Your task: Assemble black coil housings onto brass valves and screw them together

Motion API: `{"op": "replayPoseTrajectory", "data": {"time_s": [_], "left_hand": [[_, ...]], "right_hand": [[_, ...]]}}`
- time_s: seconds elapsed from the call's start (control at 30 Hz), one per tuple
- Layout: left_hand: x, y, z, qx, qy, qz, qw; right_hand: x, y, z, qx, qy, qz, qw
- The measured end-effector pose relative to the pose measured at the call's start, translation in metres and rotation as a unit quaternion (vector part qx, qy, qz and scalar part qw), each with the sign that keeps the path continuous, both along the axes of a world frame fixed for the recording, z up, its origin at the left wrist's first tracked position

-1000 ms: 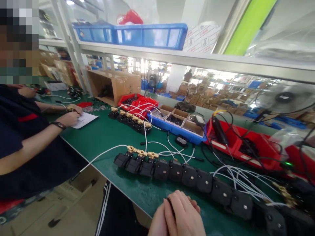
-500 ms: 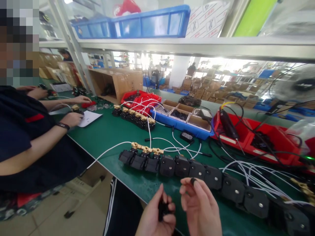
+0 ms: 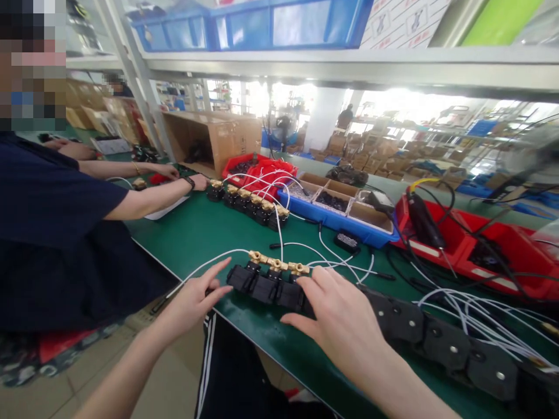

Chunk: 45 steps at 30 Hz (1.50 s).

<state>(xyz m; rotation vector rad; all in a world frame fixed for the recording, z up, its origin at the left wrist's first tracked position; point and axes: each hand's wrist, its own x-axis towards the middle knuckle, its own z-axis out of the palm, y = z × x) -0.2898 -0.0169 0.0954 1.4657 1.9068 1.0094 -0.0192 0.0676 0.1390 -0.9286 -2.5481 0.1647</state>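
A long row of black valve blocks (image 3: 441,343) runs along the green table (image 3: 192,233). The three blocks at its left end (image 3: 262,285) carry brass fittings (image 3: 276,263) with white tubes. My left hand (image 3: 196,299) is open, fingers stretched toward the leftmost block. My right hand (image 3: 340,317) lies spread over the blocks just right of the brass-fitted ones. Whether a small part is under its palm is hidden.
A second row of brass-topped black blocks (image 3: 248,203) sits farther back. Behind it are red bins (image 3: 257,171), a blue divided tray (image 3: 336,212) and more red bins (image 3: 480,256) with black cables. A seated person on the left reaches an arm (image 3: 152,198) across the table. White tubes (image 3: 476,314) lie at right.
My hands were together near the table edge pinching small black parts. Now both are spread apart and reached forward onto the block row. The person's arm at left extended toward the far blocks.
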Motion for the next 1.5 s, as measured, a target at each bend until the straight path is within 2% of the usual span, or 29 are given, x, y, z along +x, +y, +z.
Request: {"op": "replayPoseTrajectory", "data": {"time_s": [0.03,0.1,0.2,0.37,0.5,0.57,0.7,0.83,0.97,1.03,1.2,1.33,1.43,1.5], "left_hand": [[-0.007,0.006,0.000,-0.030,0.031,-0.042,0.998],[-0.014,0.018,0.000,-0.068,0.056,-0.104,0.991],[-0.017,0.036,0.001,-0.087,0.031,-0.159,0.983],[-0.016,0.058,0.007,-0.104,0.001,-0.157,0.982],[-0.017,0.070,0.011,-0.139,-0.025,-0.154,0.978],[-0.017,0.073,0.011,-0.144,-0.039,-0.150,0.977],[-0.014,0.076,0.007,-0.141,-0.069,-0.131,0.979],[-0.011,0.067,-0.001,-0.102,-0.105,-0.069,0.987],[-0.007,0.050,-0.011,-0.033,-0.149,0.027,0.988],[-0.005,0.043,-0.015,-0.006,-0.171,0.064,0.983],[0.000,0.032,-0.018,0.047,-0.177,0.115,0.976],[0.013,0.025,-0.010,0.071,-0.154,0.099,0.980],[0.040,0.020,-0.001,0.047,-0.163,0.037,0.985],[0.064,0.016,0.005,0.025,-0.165,-0.012,0.986]], "right_hand": [[-0.008,0.002,-0.002,0.038,-0.068,0.015,0.997],[-0.020,0.008,-0.003,0.022,-0.114,0.030,0.993],[-0.026,0.027,0.007,-0.003,-0.178,0.055,0.982],[-0.020,0.082,0.028,-0.083,-0.245,0.085,0.962],[-0.023,0.110,0.031,-0.140,-0.254,0.064,0.955],[-0.029,0.110,0.030,-0.149,-0.230,0.060,0.960],[-0.048,0.091,0.027,-0.161,-0.163,0.071,0.971],[-0.061,0.077,0.030,-0.242,-0.095,0.034,0.965],[-0.058,0.084,0.041,-0.403,-0.010,-0.007,0.915],[-0.051,0.089,0.043,-0.456,0.039,-0.015,0.889],[-0.030,0.098,0.037,-0.486,0.172,-0.085,0.853],[-0.006,0.103,0.033,-0.481,0.294,-0.122,0.817],[0.021,0.091,0.037,-0.488,0.361,-0.119,0.786],[0.043,0.073,0.041,-0.483,0.380,-0.115,0.781]]}}
